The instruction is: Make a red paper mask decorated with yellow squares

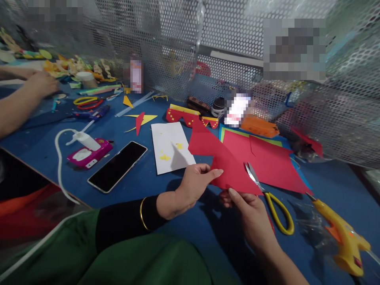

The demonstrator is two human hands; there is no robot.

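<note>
My left hand (192, 186) pinches the left edge of a cut sheet of red paper (218, 158), thumb on top. Along the lower edge of the same sheet, my right hand (249, 211) grips it between thumb and fingers. The sheet is held up over the blue table, with one pointed part rising at its far left. Scissors (277, 209) with yellow handles lie just right of the sheet, near my right hand. More red paper (264, 162) rests behind them on blue and green sheets.
A yellow glue gun (341, 233) lies at the right. White paper with yellow bits (169, 148), a dark phone (118, 166) and a pink power socket (89, 152) are to the left. Red paper glasses (182, 114) sit behind. Another person's hands (40, 85) are at far left. Perforated mesh (166, 47) borders the back.
</note>
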